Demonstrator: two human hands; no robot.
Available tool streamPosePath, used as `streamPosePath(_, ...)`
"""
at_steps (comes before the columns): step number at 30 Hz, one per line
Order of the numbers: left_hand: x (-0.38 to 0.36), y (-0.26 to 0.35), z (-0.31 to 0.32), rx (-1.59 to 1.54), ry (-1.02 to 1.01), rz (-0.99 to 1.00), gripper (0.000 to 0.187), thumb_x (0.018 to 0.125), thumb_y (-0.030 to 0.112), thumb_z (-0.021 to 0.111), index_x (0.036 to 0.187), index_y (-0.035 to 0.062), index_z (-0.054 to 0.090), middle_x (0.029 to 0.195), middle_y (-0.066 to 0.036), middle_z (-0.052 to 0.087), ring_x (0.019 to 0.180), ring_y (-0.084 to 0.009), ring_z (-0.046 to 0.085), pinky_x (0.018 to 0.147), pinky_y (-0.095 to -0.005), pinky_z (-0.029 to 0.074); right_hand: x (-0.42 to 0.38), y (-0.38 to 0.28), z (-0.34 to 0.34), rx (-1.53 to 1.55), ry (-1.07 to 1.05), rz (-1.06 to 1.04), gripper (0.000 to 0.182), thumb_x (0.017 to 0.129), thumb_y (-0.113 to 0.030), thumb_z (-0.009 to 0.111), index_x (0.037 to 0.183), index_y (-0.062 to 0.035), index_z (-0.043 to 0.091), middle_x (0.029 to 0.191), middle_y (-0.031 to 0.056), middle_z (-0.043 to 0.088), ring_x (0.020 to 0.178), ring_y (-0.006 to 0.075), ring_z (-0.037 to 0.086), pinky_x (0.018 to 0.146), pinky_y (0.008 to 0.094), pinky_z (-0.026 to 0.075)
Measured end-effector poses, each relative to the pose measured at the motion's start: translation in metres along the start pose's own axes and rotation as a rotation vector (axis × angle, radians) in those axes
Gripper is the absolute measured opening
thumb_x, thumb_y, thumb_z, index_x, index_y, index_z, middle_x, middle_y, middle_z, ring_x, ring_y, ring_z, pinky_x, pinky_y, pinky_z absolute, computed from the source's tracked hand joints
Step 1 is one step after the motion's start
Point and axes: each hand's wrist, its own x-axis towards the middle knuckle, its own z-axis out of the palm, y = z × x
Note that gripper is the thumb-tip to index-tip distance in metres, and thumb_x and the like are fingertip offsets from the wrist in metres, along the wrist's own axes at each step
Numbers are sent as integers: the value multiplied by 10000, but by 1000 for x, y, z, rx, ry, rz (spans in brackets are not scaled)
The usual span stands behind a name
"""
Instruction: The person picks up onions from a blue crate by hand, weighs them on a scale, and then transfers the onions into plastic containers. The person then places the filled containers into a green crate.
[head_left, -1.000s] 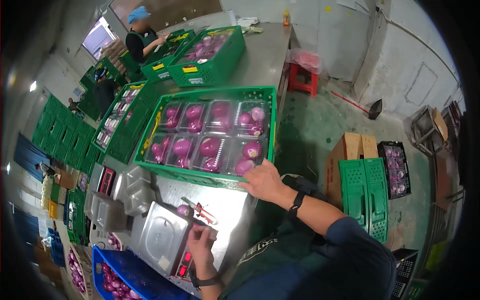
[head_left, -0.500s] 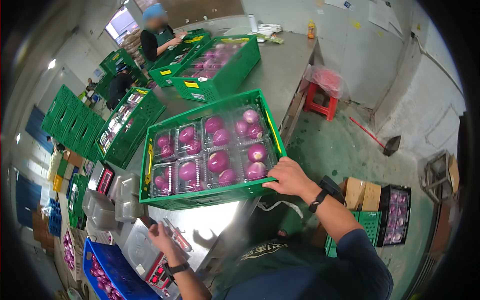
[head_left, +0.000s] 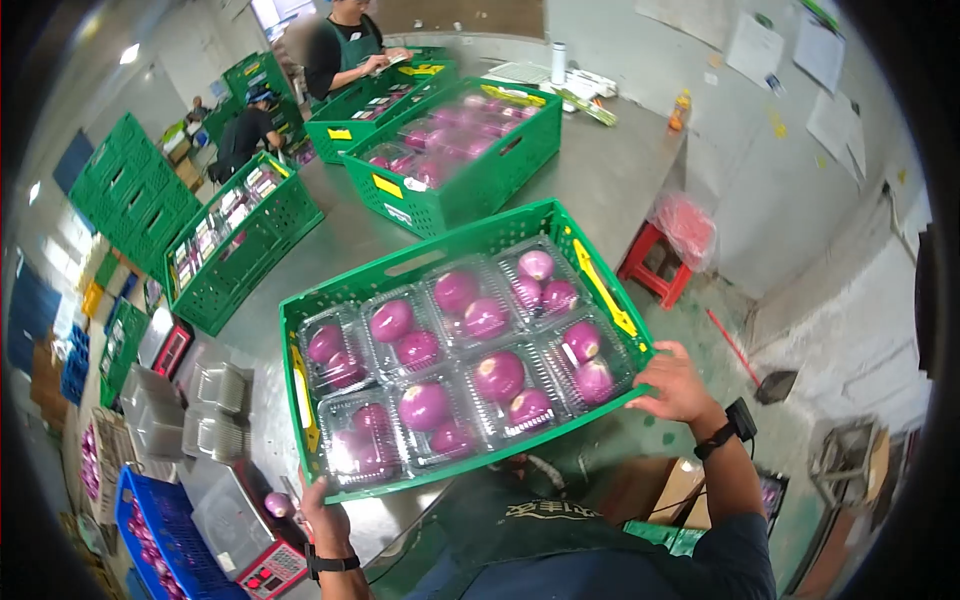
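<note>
A green crate (head_left: 400,270) with several clear plastic boxes of purple onions (head_left: 422,407) lies in front of me, tilted, its near edge close to my body. My right hand (head_left: 676,384) grips its right end near the front corner. At the near left corner, my left hand (head_left: 326,515) is closed on the crate's edge, its fingers partly hidden by the crate. Just left of that hand, a loose onion (head_left: 279,504) rests by a scale (head_left: 235,520) with a red display panel.
Another green crate of boxed onions (head_left: 450,200) stands behind on the metal table (head_left: 610,150). Stacks of clear empty boxes (head_left: 215,410) and a blue crate of onions (head_left: 180,540) are at left. A red stool (head_left: 655,265) stands right. Two people work farther back.
My left hand has moved from above the scale to the crate's near left corner and taken hold. The crate has come closer and turned, its right end nearer me. The view has shifted.
</note>
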Motion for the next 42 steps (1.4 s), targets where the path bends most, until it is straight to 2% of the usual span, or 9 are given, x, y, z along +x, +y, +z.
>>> streamPosePath(8,3,-11,169,-112,-260,-287,815,875,36,599,1581,80,194,1390,-105,481,1256,-236,498,1096,-402,409,39,141,-24,-201,207,403,472,720,-237,861,1125,-68,686,1191,147,674,1173,363,606,1065,492,411)
streamPosePath(10,6,-18,206,-44,-390,-330,976,917,220,670,1622,128,0,1497,-123,397,1360,-250,436,1160,-430,352,49,150,-14,-143,206,510,559,762,-187,776,1285,-59,627,1422,213,535,1369,446,441,1158,542,325)
streamPosePath(13,16,-32,256,55,-614,-249,939,1047,194,547,1601,122,-208,1576,-153,270,1438,-265,337,1195,-431,293,63,179,-3,-64,111,485,610,823,-187,617,1419,-68,557,1603,219,356,1531,479,181,1244,553,182)
streamPosePath(20,18,-70,378,303,-680,-32,935,1063,142,507,1586,129,-268,1615,-157,173,1480,-262,260,1200,-415,254,88,301,2,189,389,437,693,774,-249,474,1437,-59,541,1611,228,310,1549,466,124,1261,534,68)
streamPosePath(27,6,-48,497,-19,-369,-323,965,916,-37,454,1635,233,-130,1490,-115,368,1330,-247,453,1105,-412,424,118,400,2,-40,636,333,247,938,-249,576,806,-46,630,1029,87,616,1251,345,454,1091,550,257)
streamPosePath(31,5,-56,532,-40,-244,-308,939,837,-26,408,1645,207,-9,1434,-113,431,1289,-240,496,1069,-397,470,159,420,-11,-3,703,286,285,882,-167,685,660,-63,540,780,44,568,994,296,532,972,484,307)
streamPosePath(36,14,-92,568,176,-179,-219,929,841,-16,446,1636,202,18,1362,-83,440,1200,-200,500,1009,-339,463,204,463,-11,73,662,287,313,881,-147,700,644,-43,524,757,70,575,962,306,550,920,478,356)
streamPosePath(39,24,-85,588,181,-157,-171,896,822,135,581,1567,-30,112,1448,-192,300,1371,-330,330,1190,-444,263,216,494,-7,56,646,153,284,874,-109,687,650,-24,534,773,108,597,936,335,561,863,497,406)
streamPosePath(42,25,-90,585,325,-151,26,988,786,156,587,1600,-31,57,1569,-232,202,1504,-383,159,1254,-431,116,216,501,-4,30,552,117,228,905,-67,608,688,-3,577,769,150,575,968,374,547,878,492,414)
